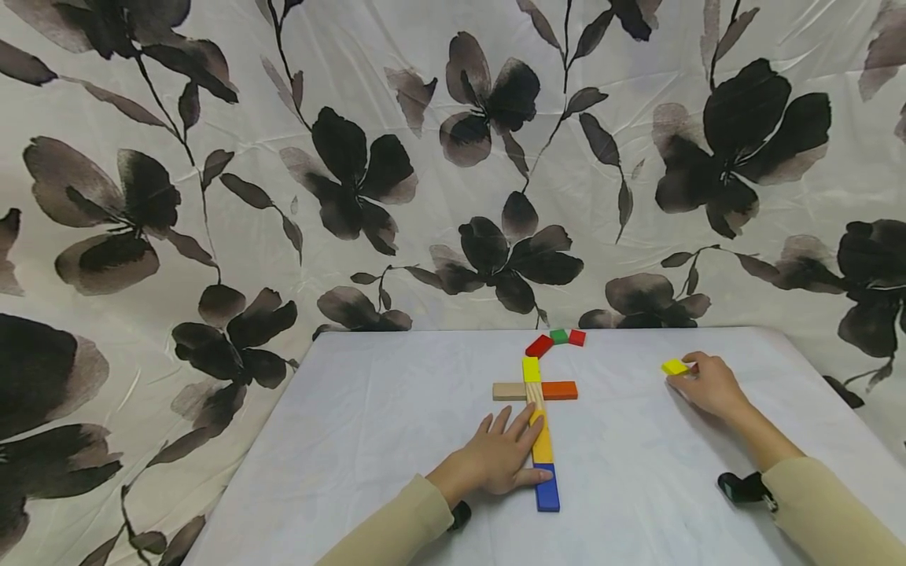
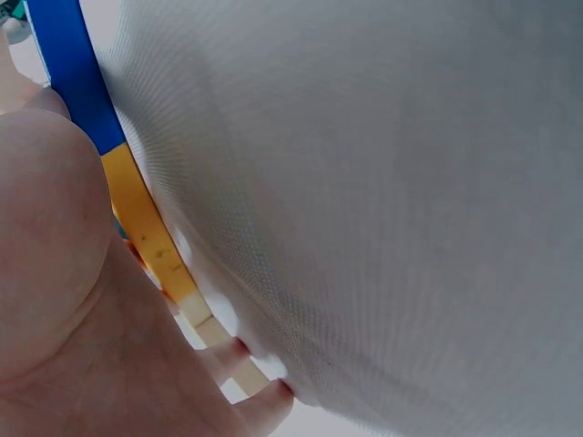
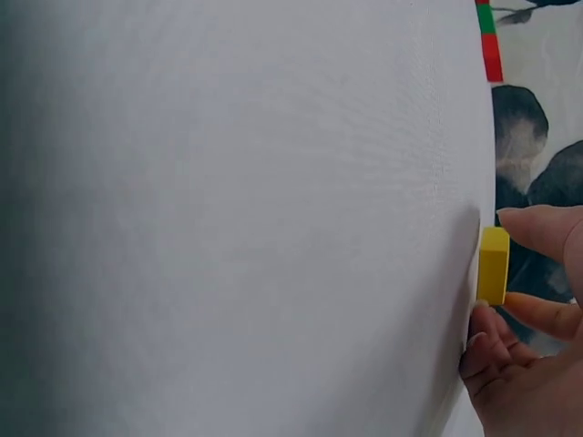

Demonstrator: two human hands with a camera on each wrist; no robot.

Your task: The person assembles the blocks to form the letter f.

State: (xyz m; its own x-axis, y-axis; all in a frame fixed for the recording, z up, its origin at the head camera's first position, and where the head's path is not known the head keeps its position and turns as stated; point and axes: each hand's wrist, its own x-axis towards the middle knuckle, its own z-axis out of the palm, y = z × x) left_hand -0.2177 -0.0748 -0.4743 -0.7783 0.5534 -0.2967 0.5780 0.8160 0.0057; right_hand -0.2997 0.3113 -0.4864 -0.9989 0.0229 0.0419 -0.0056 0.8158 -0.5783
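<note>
In the head view, my left hand (image 1: 499,456) rests over a column of flat blocks, fingers spread, thumb on the blue block (image 1: 547,499). Further up the column come a yellow-orange block (image 1: 542,450), a pale wooden block (image 1: 534,393) and a yellow block (image 1: 531,369). A tan block (image 1: 508,391) and an orange block (image 1: 561,391) stick out on either side. Off to the right, my right hand (image 1: 711,387) pinches a small yellow block (image 1: 675,367) between thumb and fingers; the right wrist view shows this yellow block (image 3: 493,266) at the fingertips.
Beyond the column, a red block (image 1: 539,346), a green block (image 1: 559,336) and a smaller red block (image 1: 577,338) curve rightward near the table's far edge. White cloth covers the table (image 1: 354,424). A flower-printed curtain (image 1: 396,157) hangs behind.
</note>
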